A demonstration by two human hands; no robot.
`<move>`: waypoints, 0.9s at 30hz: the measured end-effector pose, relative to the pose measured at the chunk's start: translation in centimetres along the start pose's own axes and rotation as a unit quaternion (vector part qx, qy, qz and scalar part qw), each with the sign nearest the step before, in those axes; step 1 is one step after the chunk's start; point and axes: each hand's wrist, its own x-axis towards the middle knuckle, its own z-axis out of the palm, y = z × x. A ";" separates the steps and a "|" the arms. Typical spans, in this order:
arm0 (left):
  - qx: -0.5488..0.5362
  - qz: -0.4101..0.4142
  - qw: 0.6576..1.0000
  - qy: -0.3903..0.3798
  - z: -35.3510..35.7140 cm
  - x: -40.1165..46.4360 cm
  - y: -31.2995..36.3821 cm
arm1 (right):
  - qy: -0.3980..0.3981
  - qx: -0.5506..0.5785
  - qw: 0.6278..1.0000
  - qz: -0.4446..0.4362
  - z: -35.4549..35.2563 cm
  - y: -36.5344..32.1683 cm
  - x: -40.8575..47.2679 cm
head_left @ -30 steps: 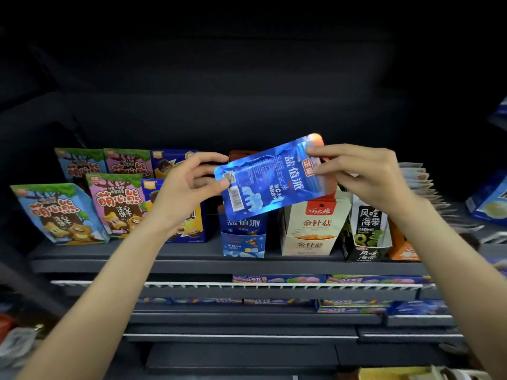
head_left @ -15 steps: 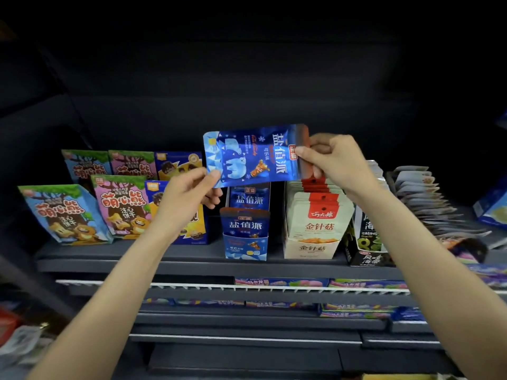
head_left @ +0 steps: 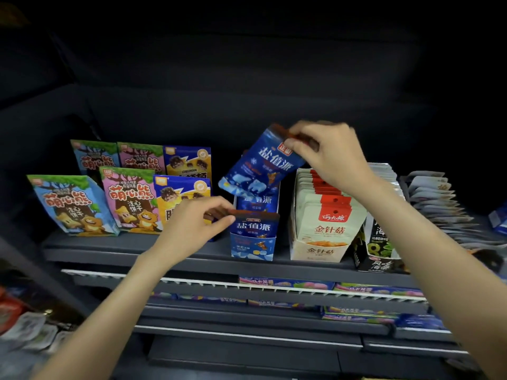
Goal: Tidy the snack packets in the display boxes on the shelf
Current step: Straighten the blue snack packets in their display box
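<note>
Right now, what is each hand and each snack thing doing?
Right hand: pinches the blue packet's top.
Blue packet: tilted, above the blue display box, lower end just inside.
Left hand: fingers pinch the front packet's top.
Front packet: upright in the box.
Blue display box: open-topped, partly filled.
Mushroom box: full, packets upright.

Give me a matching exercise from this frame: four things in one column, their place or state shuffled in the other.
Things:
1. blue packet
2. blue display box
3. white display box
4. pink bear bag

Place or state:
A. stands on the shelf left of the left hand
B. pinched by the right hand, tilted
C. directly below the tilted packet
D. under the right wrist, red-topped packets inside

Pairs: 1-B, 2-C, 3-D, 4-A
</note>
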 end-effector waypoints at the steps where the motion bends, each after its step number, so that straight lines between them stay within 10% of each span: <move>1: 0.024 0.018 0.999 0.018 0.0 -0.2 -0.1 | -0.023 -0.023 0.999 -0.016 0.2 -0.3 0.1; 17: 0.012 0.086 0.995 0.045 0.6 -0.4 -0.7 | -0.347 0.001 0.936 -0.063 4.8 -3.2 0.2; 23: -0.037 0.039 0.998 0.038 1.0 -0.6 0.0 | -0.257 0.008 0.966 0.007 2.3 0.7 2.2; 27: 0.036 0.057 0.997 0.035 1.2 -0.9 -0.5 | -0.355 -0.051 0.933 -0.027 4.5 1.5 2.9</move>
